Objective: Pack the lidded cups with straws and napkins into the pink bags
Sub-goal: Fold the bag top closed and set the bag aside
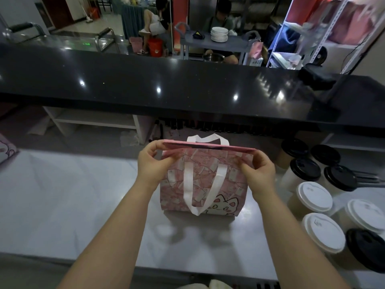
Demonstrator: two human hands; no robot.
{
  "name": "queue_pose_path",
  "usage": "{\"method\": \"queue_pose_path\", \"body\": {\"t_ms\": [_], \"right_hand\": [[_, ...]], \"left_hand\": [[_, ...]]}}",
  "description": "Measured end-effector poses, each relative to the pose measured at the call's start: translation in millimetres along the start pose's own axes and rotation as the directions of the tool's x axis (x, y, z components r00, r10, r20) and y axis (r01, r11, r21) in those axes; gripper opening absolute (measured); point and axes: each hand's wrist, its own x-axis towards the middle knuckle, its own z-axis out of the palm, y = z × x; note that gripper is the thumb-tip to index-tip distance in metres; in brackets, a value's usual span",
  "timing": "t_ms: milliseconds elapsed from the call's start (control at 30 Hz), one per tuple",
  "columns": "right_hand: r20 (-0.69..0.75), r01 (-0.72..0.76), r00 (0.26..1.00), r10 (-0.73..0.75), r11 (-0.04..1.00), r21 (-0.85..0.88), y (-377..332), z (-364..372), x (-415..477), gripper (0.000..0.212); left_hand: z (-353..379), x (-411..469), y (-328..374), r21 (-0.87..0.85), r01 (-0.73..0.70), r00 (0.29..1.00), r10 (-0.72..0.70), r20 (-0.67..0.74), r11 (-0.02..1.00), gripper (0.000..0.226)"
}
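A pink bag (205,170) printed with a cartoon cat stands upright near the middle of the pale tabletop (73,205), directly in front of the person. Both hands are at its top edge. The left hand (151,163) pinches the bag's upper left corner between thumb and curled fingers, and the right hand (260,174) pinches the upper right corner the same way, so each grip is narrow and closed on the bag's rim. The mouth of the bag looks almost flat, with the two top edges lying close together. The near white handle (200,209) hangs down over the front face, and the far handle (208,138) rises above the rim.

To the right of the bag, apart from it, a cluster of lidded cups (314,197) stands on the tabletop. Those nearer the person mostly carry white lids, and those farther back carry black lids (305,170). One more black-lidded cup (366,247) sits at the right edge of the view.

At the far left edge, part of a second pink bag (6,149) shows. Behind the tabletop runs a raised black counter (166,80), glossy with reflected lights.
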Motion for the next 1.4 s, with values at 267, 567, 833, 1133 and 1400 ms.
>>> {"method": "queue_pose_path", "body": {"t_ms": [267,567,833,1133,1400], "right_hand": [[-0.011,0.033,0.999,-0.032,0.995,0.099,-4.1,-1.0,2.1,0.040],[0.107,0.020,0.994,-0.025,0.999,0.046,-21.5,-9.4,12.9,0.020],[0.190,0.119,0.975,-0.113,0.993,-0.021,-22.5,-7.7,6.9,0.038],[0.292,0.409,0.898,-0.328,0.866,-0.286,-13.1,-10.7,9.2,0.049],[0.364,0.368,0.896,-0.253,0.882,-0.293,-20.6,-27.0,12.1,0.036]], "left_hand": [[0.2,8.3,11.2,0.058,0.076,0.996,-0.079,0.042,0.995,0.054],[-2.0,14.3,28.1,0.103,0.049,0.991,-0.062,0.123,0.994,0.015],[-10.6,-0.2,28.8,0.053,0.085,0.981,-0.093,0.168,0.995,0.008],[-19.6,4.4,17.6,0.176,0.002,0.982,-0.035,0.185,0.984,0.046],[-38.8,6.7,30.7,0.526,-0.170,0.953,0.003,0.304,0.833,0.047]]}}
